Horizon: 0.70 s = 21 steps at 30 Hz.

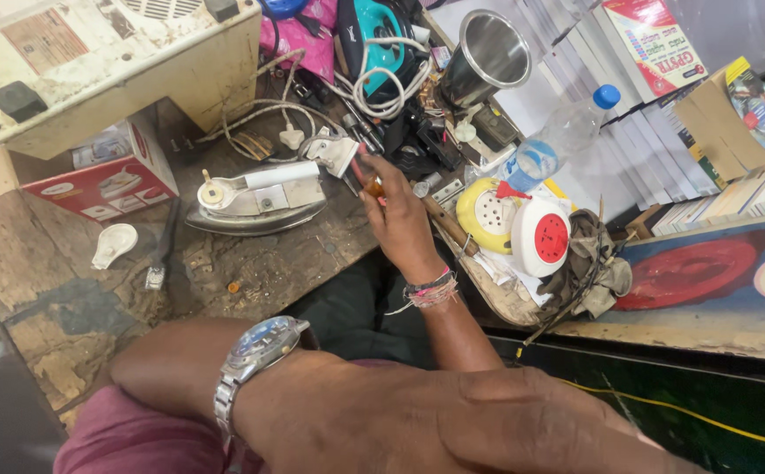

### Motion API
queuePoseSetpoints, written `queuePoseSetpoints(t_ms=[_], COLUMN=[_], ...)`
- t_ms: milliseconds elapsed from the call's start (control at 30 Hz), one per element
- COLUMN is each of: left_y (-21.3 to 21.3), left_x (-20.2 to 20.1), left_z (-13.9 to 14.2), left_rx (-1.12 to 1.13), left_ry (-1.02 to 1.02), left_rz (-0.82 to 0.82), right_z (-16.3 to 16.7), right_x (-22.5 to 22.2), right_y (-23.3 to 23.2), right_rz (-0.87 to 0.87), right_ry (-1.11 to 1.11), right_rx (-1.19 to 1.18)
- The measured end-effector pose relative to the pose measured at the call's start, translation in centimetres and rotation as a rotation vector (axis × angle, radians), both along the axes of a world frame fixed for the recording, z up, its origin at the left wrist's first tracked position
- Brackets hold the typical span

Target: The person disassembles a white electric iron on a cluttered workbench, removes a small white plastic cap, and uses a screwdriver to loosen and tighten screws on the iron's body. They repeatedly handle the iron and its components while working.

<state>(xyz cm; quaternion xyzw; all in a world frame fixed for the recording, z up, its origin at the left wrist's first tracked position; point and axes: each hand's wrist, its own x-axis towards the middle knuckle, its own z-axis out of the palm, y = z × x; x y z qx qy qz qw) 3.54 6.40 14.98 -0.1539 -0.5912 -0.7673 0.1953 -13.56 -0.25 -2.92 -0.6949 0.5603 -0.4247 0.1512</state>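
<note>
Though it fills the bottom of the view, the left hand [452, 421] is too close and blurred to read — whether it grasps anything cannot be told. A steel watch [259, 351] with a blue dial sits on that wrist, above a maroon sleeve [128, 439].

Further out, the right hand [400, 224] reaches over the worn wooden bench [40, 254], thread bands at its wrist. Its fingers are closed on a screwdriver [372, 186] with an amber handle; the blade end is hidden, pointing toward the rear of the iron [255, 204]. The iron lies on the bench just left of the hand with its cover off, the metal soleplate bare, a white block on top and a grey end piece by the fingertips. A white cord [264, 110] trails away from it toward the back of the bench.

Left of the iron lie a small white plastic part [112, 244] and a dark brush-like tool [161, 250]. Behind them stands a red and white carton [106, 180], and beyond that a dirty cream appliance casing [110, 66].

Right of the hand, a yellow and white plastic housing [485, 213] touches a white disc with a red centre [542, 235], both on a heap of rags and sticks.

Farther back — amid tangled tools and cables — stand a steel cup [488, 54], a teal appliance [378, 39] and a clear bottle [562, 136] with a blue cap. Stacks of books [646, 140] fill the far right.
</note>
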Motion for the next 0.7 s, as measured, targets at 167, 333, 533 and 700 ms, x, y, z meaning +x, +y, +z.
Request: queuePoseSetpoints(t_ms=[167, 333, 533, 700], left_y=[-0.4, -0.74, -0.87, -0.67], left_x=[0.08, 0.5, 0.58, 0.3], left_z=[-0.16, -0.39, -0.58, -0.54], left_rx=[0.002, -0.002, -0.003, 0.001], left_ry=[0.005, 0.005, 0.004, 0.012], left_rz=[0.001, -0.011, -0.017, -0.013], right_z=[0.36, 0.45, 0.15, 0.02], right_x=[-0.05, 0.08, 0.13, 0.06], right_y=[-0.1, -0.29, -0.5, -0.4], right_rz=[-0.013, -0.024, -0.012, -0.012], right_ry=[-0.007, -0.02, -0.028, -0.012], right_rx=[0.036, 0.041, 0.04, 0.025])
